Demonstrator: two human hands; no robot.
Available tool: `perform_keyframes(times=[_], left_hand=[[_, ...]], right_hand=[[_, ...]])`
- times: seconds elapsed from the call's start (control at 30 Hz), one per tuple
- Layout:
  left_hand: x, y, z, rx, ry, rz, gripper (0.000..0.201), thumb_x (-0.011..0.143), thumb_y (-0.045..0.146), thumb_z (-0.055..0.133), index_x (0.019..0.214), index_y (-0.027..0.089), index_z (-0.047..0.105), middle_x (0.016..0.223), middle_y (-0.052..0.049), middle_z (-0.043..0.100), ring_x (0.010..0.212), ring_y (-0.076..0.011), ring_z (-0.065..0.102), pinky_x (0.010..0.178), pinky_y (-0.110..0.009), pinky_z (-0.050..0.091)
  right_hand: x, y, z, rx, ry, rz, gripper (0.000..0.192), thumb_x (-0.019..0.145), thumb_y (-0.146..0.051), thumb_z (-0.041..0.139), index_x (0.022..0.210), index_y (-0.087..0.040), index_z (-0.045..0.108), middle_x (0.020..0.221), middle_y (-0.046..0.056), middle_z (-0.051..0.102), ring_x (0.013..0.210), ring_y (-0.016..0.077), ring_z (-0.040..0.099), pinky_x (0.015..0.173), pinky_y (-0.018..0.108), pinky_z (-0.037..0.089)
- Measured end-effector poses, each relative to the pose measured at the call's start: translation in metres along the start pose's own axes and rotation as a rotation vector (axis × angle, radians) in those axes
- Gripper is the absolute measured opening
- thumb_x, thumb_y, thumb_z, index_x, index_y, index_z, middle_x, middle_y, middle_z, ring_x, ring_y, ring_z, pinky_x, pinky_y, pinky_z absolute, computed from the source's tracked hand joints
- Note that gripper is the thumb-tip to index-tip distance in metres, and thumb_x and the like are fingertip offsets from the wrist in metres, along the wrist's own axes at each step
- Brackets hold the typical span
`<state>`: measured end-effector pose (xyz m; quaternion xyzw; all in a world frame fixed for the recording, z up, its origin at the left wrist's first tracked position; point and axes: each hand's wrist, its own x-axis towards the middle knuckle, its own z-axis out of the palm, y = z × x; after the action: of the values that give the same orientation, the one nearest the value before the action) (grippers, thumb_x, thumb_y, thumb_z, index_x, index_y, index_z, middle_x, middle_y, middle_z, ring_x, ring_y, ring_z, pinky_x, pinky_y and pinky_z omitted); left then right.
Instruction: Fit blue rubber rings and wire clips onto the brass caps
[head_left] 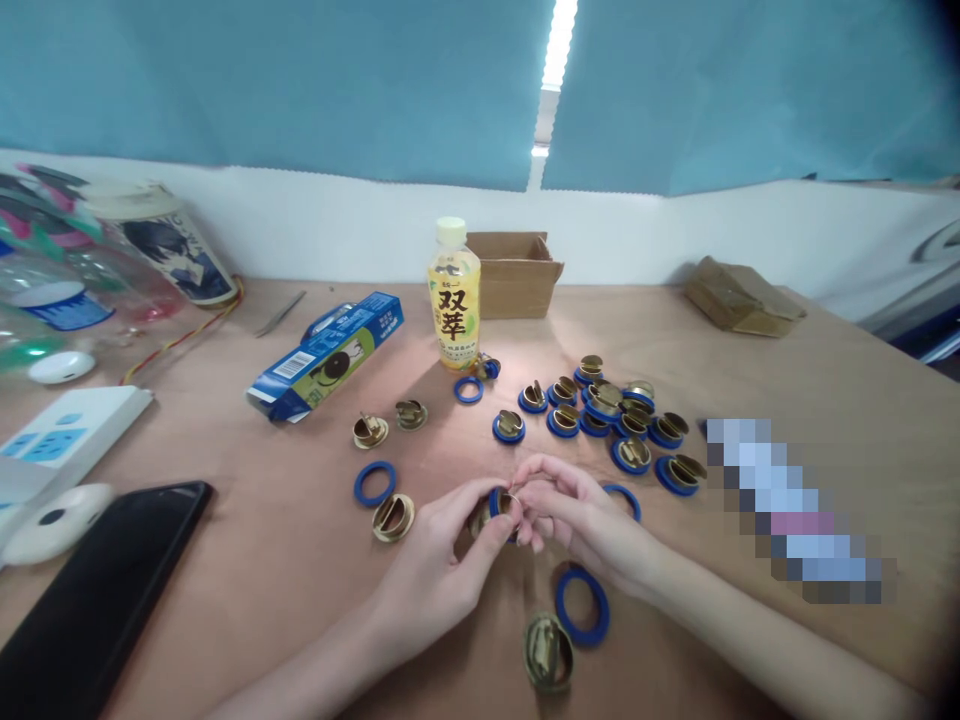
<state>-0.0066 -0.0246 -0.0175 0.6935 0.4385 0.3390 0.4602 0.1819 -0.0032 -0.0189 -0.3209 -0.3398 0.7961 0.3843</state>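
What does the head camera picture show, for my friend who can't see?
A person's left hand pinches a brassy piece with a blue ring, the right hand beside it. Around them on a brown table lie loose blue rings and more brassy pieces, many ringed in blue. Behind stand a yellow bottle and a cardboard box.

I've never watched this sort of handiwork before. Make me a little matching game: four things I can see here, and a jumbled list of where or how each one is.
1. bottle
2. left hand
3. black phone
4. brown package

A. lying flat at the near left
B. at the far right
C. standing upright, yellow label showing
D. gripping a blue-rimmed brass piece

Pairs: 1-C, 2-D, 3-A, 4-B
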Motion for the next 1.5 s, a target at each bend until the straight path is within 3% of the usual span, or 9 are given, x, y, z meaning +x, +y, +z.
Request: perform_keyframes(times=[0.2, 0.53, 0.87, 1.17, 1.5], left_hand=[[-0.0014, -0.0033, -0.0037, -0.092, -0.037, 0.022, 0.03, 0.105, 0.033, 0.042, 0.127, 0.021, 0.058, 0.113, -0.006, 0.072, 0.097, -0.0193, 0.067, 0.086, -0.028, 0.051], [-0.0013, -0.0018, -0.0055, -0.122, -0.034, 0.011, 0.035, 0.108, 0.036, 0.034, 0.127, 0.022, 0.059, 0.108, -0.004, 0.072, 0.089, -0.0178, 0.065, 0.083, -0.028, 0.049], [-0.0023, -0.0046, -0.0047, -0.024, 0.003, 0.076, 0.034, 0.105, 0.03, 0.042, 0.135, 0.022, 0.054, 0.132, -0.009, 0.065, 0.119, -0.0254, 0.06, 0.099, -0.034, 0.048], [-0.0049, -0.0042, -0.0037, 0.05, 0.001, 0.134, 0.036, 0.102, 0.024, 0.047, 0.138, 0.025, 0.051, 0.134, -0.01, 0.063, 0.12, -0.0251, 0.061, 0.101, -0.035, 0.049], [-0.0042, -0.0053, -0.0023, 0.054, 0.023, 0.121, 0.035, 0.1, 0.02, 0.051, 0.134, 0.024, 0.053, 0.132, -0.009, 0.065, 0.113, -0.0229, 0.064, 0.096, -0.033, 0.051]], right_hand=[[0.0017, -0.001, -0.0047, -0.094, 0.021, -0.037, 0.025, 0.081, -0.032, 0.081, 0.089, -0.016, 0.063, 0.073, -0.001, 0.068, 0.061, 0.009, 0.065, 0.056, 0.018, 0.049], [0.0, -0.0019, -0.0025, -0.351, -0.048, -0.046, 0.027, 0.086, -0.041, 0.075, 0.084, -0.016, 0.065, 0.062, -0.004, 0.062, 0.049, 0.0068, 0.054, 0.051, 0.018, 0.047], [-0.0005, 0.0029, -0.004, -0.351, -0.014, -0.025, 0.029, 0.087, -0.044, 0.071, 0.082, -0.018, 0.059, 0.048, -0.009, 0.052, 0.038, 0.0059, 0.045, 0.04, 0.016, 0.039], [-0.0025, -0.0005, 0.0018, -0.359, 0.007, -0.041, 0.032, 0.088, -0.044, 0.067, 0.075, -0.02, 0.051, 0.046, -0.009, 0.05, 0.038, 0.0072, 0.045, 0.04, 0.018, 0.039], [-0.0018, -0.0006, 0.0011, -0.374, 0.009, -0.072, 0.033, 0.088, -0.045, 0.068, 0.077, -0.019, 0.054, 0.052, -0.008, 0.052, 0.043, 0.0069, 0.048, 0.044, 0.018, 0.041]])
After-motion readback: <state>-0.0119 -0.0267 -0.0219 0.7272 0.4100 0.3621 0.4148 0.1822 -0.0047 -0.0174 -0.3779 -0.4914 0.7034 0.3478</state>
